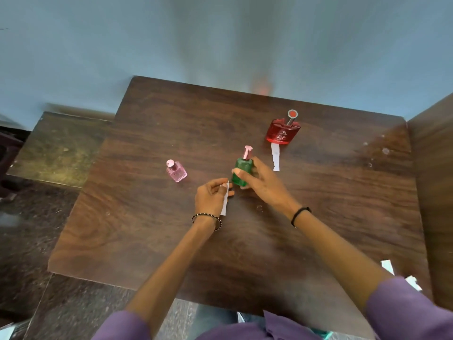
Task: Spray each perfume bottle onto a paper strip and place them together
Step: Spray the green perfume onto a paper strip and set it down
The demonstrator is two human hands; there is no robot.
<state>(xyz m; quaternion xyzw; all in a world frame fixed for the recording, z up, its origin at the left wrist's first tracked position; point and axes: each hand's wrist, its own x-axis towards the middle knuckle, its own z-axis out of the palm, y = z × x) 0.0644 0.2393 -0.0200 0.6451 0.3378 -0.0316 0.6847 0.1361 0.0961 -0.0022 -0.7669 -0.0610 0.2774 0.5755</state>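
My right hand point(263, 180) grips a green perfume bottle point(241, 171) with a pink spray top, held upright near the table's middle. Just to its left my left hand point(212, 196) pinches a white paper strip point(224, 201) that hangs down toward me, its top close to the green bottle. A small pink bottle point(176, 171) stands alone further left. At the back right a red bottle point(282, 130) stands on the end of another white paper strip point(275, 157), which lies flat on the wood.
Everything sits on a dark wooden table point(147, 217). More white paper pieces point(388, 266) lie at its front right corner. A second, lower table point(61, 148) adjoins on the left, and a wooden panel point(434, 168) rises at the right edge.
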